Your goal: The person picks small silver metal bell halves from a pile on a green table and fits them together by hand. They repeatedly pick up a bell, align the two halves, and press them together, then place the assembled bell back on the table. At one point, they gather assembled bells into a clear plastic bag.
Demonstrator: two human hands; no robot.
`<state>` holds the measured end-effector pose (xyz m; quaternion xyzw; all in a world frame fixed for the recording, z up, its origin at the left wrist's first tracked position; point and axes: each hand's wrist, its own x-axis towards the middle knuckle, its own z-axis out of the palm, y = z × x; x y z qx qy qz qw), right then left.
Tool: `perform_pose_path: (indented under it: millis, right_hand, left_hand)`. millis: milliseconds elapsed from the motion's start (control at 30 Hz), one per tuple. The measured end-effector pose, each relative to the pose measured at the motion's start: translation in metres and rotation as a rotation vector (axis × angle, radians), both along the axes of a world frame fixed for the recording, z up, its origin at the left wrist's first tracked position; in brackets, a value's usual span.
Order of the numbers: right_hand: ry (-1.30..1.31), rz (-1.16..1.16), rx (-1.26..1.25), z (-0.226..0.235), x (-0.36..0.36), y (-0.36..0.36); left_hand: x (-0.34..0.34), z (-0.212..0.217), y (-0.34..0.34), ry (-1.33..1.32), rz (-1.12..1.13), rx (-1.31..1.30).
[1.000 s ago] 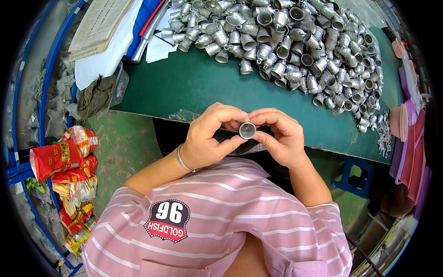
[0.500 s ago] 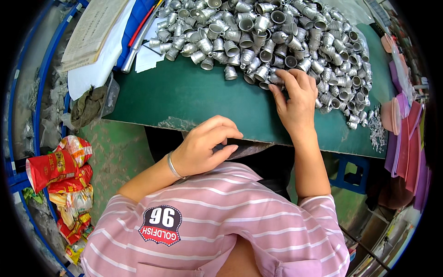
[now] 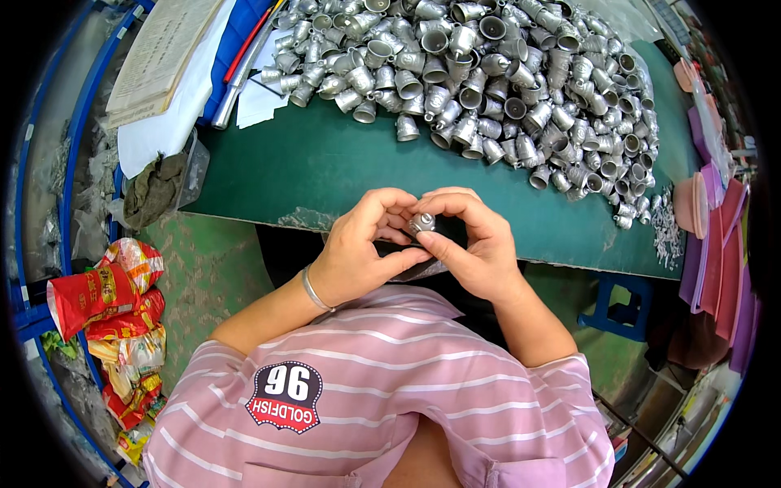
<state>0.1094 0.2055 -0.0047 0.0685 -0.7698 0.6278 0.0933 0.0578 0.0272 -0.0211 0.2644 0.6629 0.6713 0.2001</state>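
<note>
A small silver-grey metal bell (image 3: 421,222) is held at the table's near edge, its end with a small loop facing up. My right hand (image 3: 486,248) pinches it between thumb and fingers. Curled round its left side are the fingers of my left hand (image 3: 351,244), which wears a bangle; the left thumb lies just below the bell, close to the right thumb. Whatever lies inside the left fingers is hidden. Beyond both hands, a large heap of similar metal bells (image 3: 488,89) covers the far part of the green table (image 3: 293,171).
Small pale metal pieces (image 3: 669,232) lie at the table's right end, near pink and purple bins (image 3: 716,244). Papers (image 3: 163,73), a red pen and a metal rod (image 3: 236,93) sit at the far left. A blue stool (image 3: 616,305) stands under the table's right side.
My right hand has come back from the heap's near edge with a bell, meeting my left hand. Several bells at that edge have shifted toward me.
</note>
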Motion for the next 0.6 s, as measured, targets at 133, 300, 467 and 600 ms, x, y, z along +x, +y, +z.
perform_pose_path:
  millis: [133, 300, 467, 600]
  right_hand:
    - [-0.103, 0.003, -0.343, -0.008, 0.003, -0.007]
    - [-0.260, -0.009, -0.552, -0.006, 0.005, -0.004]
    - [-0.364, -0.003, -0.462, -0.005, 0.004, -0.001]
    - [-0.425, 0.013, -0.484, 0.000, 0.003, -0.003]
  left_hand:
    - [-0.004, 0.001, 0.000, 0.025, 0.076, 0.028]
    - [-0.002, 0.006, 0.000, -0.026, 0.148, 0.085]
    - [-0.001, 0.001, -0.003, -0.036, 0.121, 0.078]
    - [-0.004, -0.003, -0.005, -0.024, 0.096, 0.083]
